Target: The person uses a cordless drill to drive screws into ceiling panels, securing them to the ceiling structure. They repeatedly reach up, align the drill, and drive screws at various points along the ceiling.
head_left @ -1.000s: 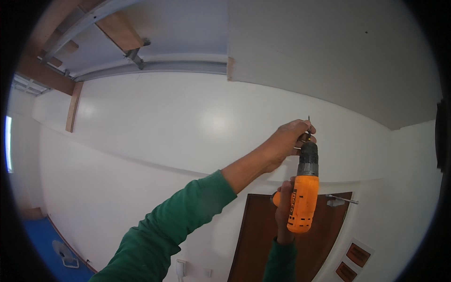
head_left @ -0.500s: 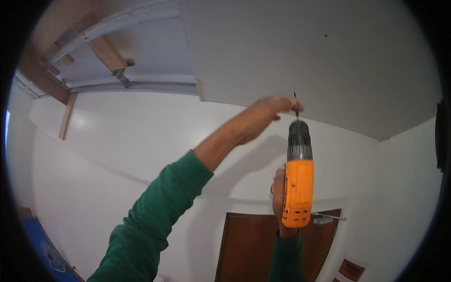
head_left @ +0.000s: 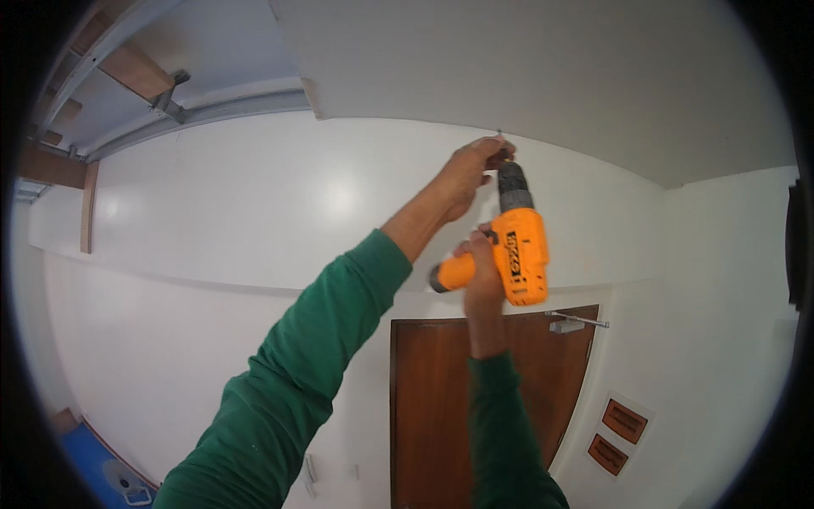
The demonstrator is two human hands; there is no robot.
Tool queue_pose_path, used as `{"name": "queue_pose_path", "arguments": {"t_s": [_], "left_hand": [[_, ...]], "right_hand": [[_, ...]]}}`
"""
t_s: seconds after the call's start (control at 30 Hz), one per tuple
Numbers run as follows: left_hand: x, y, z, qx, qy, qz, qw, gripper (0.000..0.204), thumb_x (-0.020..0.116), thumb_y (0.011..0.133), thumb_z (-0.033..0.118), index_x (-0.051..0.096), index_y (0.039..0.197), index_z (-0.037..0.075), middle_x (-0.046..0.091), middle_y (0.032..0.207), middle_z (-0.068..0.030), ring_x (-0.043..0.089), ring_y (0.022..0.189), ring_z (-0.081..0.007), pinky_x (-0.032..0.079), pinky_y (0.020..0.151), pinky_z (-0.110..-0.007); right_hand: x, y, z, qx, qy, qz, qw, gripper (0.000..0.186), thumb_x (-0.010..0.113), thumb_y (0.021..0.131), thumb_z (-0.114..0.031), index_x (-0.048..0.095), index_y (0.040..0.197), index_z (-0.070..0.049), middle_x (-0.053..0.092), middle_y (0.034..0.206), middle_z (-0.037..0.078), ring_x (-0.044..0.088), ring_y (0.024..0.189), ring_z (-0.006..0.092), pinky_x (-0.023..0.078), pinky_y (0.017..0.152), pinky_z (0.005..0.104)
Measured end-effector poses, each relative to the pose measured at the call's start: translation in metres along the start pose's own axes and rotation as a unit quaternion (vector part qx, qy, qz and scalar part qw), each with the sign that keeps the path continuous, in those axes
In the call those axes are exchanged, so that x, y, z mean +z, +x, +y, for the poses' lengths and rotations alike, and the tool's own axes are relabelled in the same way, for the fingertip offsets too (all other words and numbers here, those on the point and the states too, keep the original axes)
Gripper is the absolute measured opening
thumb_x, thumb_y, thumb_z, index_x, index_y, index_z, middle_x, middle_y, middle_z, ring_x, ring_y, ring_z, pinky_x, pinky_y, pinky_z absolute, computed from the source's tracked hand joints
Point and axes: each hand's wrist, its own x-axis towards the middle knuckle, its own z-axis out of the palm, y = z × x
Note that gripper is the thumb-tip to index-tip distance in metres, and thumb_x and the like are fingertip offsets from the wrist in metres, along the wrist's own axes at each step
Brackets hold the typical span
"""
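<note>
My right hand (head_left: 483, 276) is wrapped round the handle of an orange and black cordless drill (head_left: 527, 246), whose chuck points up. Past the chuck, the thumb and fingers of my left hand (head_left: 469, 174) are closed round a thin dark screw (head_left: 499, 132). The screw's tip shows above the fingers, close to the edge of the grey ceiling board (head_left: 526, 68) where it meets the white wall (head_left: 229, 204). Whether the tip touches the board I cannot tell. My fingers mostly hide the drill's bit.
At the upper left the ceiling stands open, with a metal channel (head_left: 229, 109) and wooden pieces (head_left: 136, 69). A brown door (head_left: 441, 399) with a closer (head_left: 568, 325) is below. Two orange signs (head_left: 625, 421) hang at the right. Something blue (head_left: 93, 458) stands at lower left.
The drill has moved up toward the board's edge and tilted, so its handle now shows at the left. My left fingers have closed round the screw. The whole view has shifted.
</note>
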Motion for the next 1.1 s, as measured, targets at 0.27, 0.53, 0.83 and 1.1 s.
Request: {"name": "queue_pose_path", "arguments": {"t_s": [0.27,0.53,0.83,1.1], "left_hand": [[-0.045,0.035,-0.02,-0.047,0.276,0.07,0.957,0.042,0.047,0.107,0.041,0.07,0.119,0.008,0.058,0.136,-0.0164,0.044,0.134,-0.0297,0.029,0.118,-0.044],[-0.031,0.054,-0.032,-0.016,0.366,0.072,0.928,0.039,0.047,0.105,0.036,0.071,0.115,0.006,0.064,0.112,-0.0057,0.049,0.1,-0.0171,0.04,0.091,-0.032],[-0.025,0.069,-0.024,-0.056,0.452,0.11,0.884,0.039,0.047,0.107,0.035,0.073,0.114,0.007,0.063,0.104,-0.0038,0.046,0.091,-0.0169,0.038,0.086,-0.031],[-0.05,0.078,-0.015,-0.094,0.314,0.1,0.939,0.034,0.055,0.107,0.037,0.074,0.12,0.012,0.066,0.107,-0.0021,0.047,0.092,-0.0157,0.038,0.087,-0.032]], "right_hand": [[0.021,0.019,0.055,0.15,0.309,0.027,0.939,0.014,0.065,0.098,-0.01,0.056,0.108,-0.008,0.054,0.082,0.002,0.06,0.075,0.0181,0.054,0.079,0.039],[0.005,0.032,0.075,0.136,0.419,0.005,0.898,0.014,0.067,0.095,-0.011,0.056,0.104,-0.01,0.055,0.081,0.002,0.061,0.074,0.0186,0.055,0.079,0.0399],[0.017,0.04,0.075,0.165,0.467,0.019,0.869,0.016,0.068,0.093,-0.013,0.056,0.105,-0.01,0.055,0.081,0.002,0.063,0.075,0.0187,0.056,0.081,0.0401],[0.019,0.041,0.081,0.183,0.465,0.016,0.866,0.015,0.067,0.095,-0.017,0.058,0.106,-0.013,0.057,0.08,0.002,0.064,0.076,0.0205,0.055,0.086,0.0435]]}}
